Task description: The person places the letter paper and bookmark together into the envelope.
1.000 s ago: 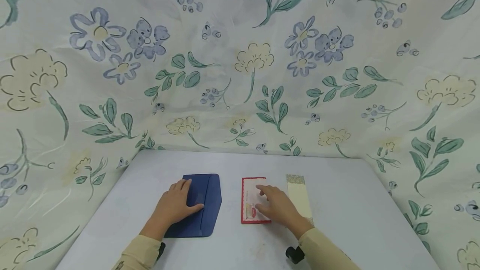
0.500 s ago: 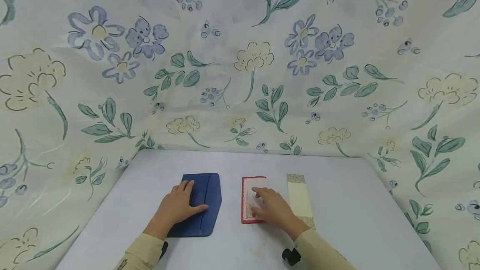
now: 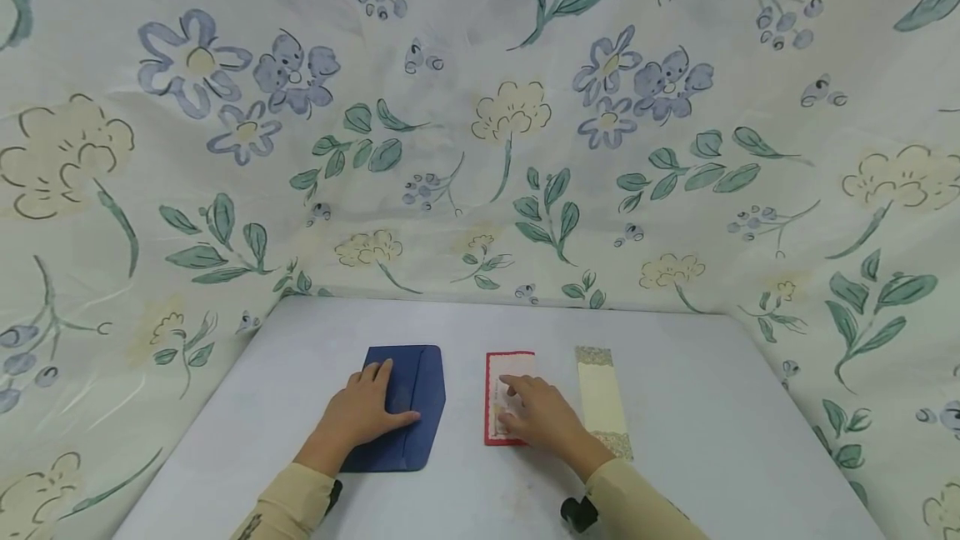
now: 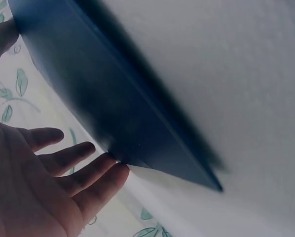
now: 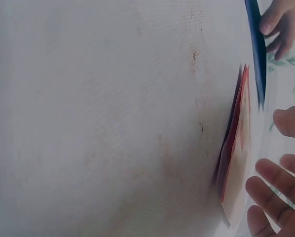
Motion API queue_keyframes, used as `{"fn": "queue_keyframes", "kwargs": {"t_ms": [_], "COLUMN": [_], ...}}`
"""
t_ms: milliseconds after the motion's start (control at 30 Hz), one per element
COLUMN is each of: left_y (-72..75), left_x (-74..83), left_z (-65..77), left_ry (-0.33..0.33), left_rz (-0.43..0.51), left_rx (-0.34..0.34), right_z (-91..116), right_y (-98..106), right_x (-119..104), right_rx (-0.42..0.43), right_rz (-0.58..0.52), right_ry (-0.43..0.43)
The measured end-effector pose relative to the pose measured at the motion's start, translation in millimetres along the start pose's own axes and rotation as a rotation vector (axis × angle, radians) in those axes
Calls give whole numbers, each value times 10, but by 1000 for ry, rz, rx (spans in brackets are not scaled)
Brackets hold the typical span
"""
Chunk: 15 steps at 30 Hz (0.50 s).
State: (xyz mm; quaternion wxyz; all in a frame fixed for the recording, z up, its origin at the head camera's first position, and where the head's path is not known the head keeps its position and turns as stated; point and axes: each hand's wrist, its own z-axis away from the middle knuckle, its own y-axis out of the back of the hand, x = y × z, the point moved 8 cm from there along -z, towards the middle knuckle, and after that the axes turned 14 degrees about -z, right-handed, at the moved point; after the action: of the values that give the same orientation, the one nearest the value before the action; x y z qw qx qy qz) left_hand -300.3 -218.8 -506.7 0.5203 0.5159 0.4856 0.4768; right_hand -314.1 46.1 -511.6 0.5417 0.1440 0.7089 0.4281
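A dark blue envelope (image 3: 424,382) lies flat on the white table, its pointed flap to the right. My left hand (image 3: 360,417) rests on its left half with fingers and thumb spread; in the left wrist view the fingertips (image 4: 119,170) touch the blue sheet. To the right lies a red-bordered card (image 3: 517,363) with a pale printed front, folded, as the layered edge in the right wrist view suggests. Over its right part is my right hand (image 3: 551,422), fingers loosely bent and holding nothing. In the right wrist view these fingers (image 5: 268,195) appear slightly apart from the card (image 5: 240,153).
A cream paper strip (image 3: 602,397) with glittery gold ends lies to the right of the card, its lower end near my right wrist. Floral cloth (image 3: 450,148) hangs behind and beside the white table (image 3: 690,423). A black wrist camera (image 3: 579,513) sits under the right cuff.
My right hand has shifted slightly left, further over the card. The left hand has slid a little right on the envelope. Envelope, card and strip stay in place.
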Motion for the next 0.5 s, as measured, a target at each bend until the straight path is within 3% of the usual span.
{"fn": "queue_keyframes", "kwargs": {"t_ms": [500], "left_y": [39], "left_x": [43], "left_z": [6], "left_ry": [6], "left_rz": [36], "left_rx": [-7], "right_z": [3], "right_y": [-7], "right_x": [-75], "right_rx": [9], "right_rz": [11], "right_ry": [26]}}
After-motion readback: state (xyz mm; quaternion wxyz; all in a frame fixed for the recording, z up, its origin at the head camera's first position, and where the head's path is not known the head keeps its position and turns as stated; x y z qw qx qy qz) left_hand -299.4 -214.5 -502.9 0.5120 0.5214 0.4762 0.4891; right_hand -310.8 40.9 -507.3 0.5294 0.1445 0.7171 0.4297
